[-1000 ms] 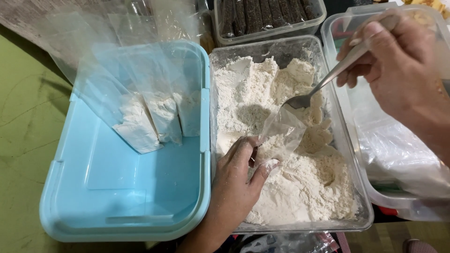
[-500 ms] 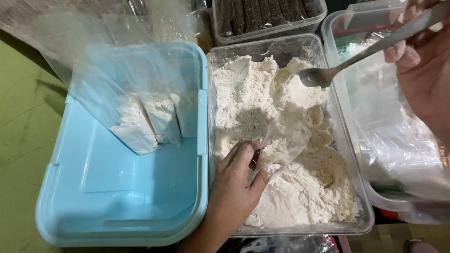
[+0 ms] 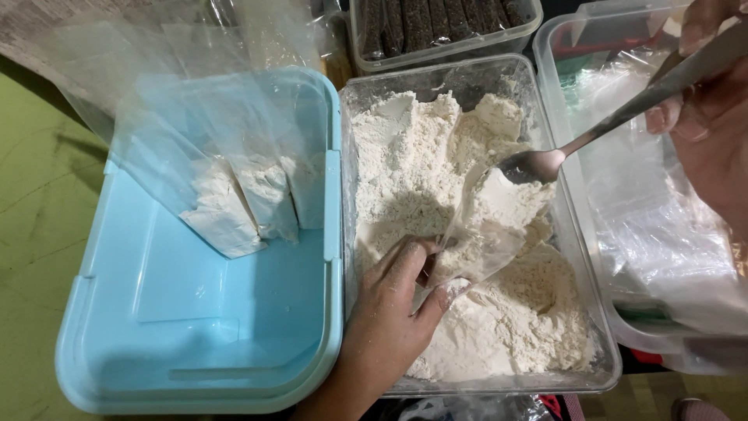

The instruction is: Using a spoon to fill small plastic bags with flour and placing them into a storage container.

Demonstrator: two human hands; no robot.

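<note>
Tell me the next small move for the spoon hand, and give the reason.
Probably tip the spoon into the small clear bag so its flour drops in. The right hand holds the spoon with its bowl right at the bag's open mouth, while the left hand pinches the bag over the flour tub. Three filled bags already lean in the blue lid.

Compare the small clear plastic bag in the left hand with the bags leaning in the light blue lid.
The small clear plastic bag is held open by the left hand over the clear tub of white flour; the three filled bags lean untouched in the light blue plastic lid. The held bag looks nearly empty, while the leaning bags have packed flour at their bottoms. Both are thin, transparent plastic.
</note>
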